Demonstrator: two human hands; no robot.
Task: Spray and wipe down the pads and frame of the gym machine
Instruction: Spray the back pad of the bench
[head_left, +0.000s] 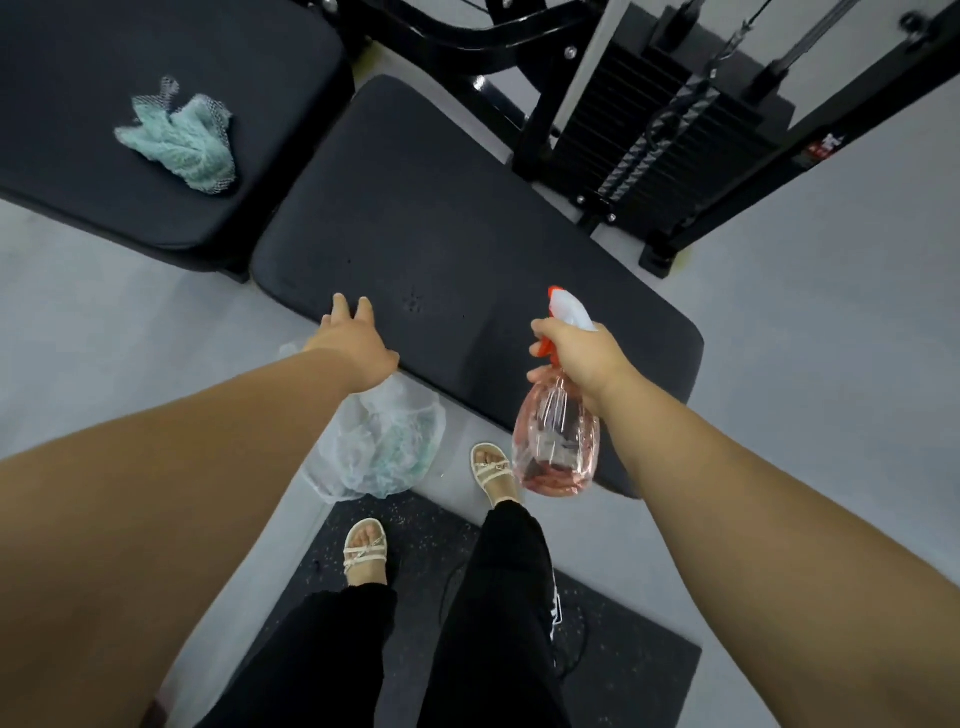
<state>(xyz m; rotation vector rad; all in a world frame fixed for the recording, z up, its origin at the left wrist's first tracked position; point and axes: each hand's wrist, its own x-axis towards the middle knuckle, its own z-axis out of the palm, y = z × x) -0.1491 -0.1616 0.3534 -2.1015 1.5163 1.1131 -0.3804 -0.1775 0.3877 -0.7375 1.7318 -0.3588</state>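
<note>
The right hand (576, 358) grips the neck of a pink translucent plastic spray bottle (558, 441), forefinger curled on its orange trigger, white nozzle over the long black padded seat (467, 223), which bears dark droplets; the left hand (358, 343) rests straight fingers on that seat's near edge, and may also hold the clear plastic bag (384, 447) beneath it; a crumpled teal cloth (179, 137) lies on the neighbouring black pad (104, 171); the black metal frame (857, 104) stands beyond
</note>
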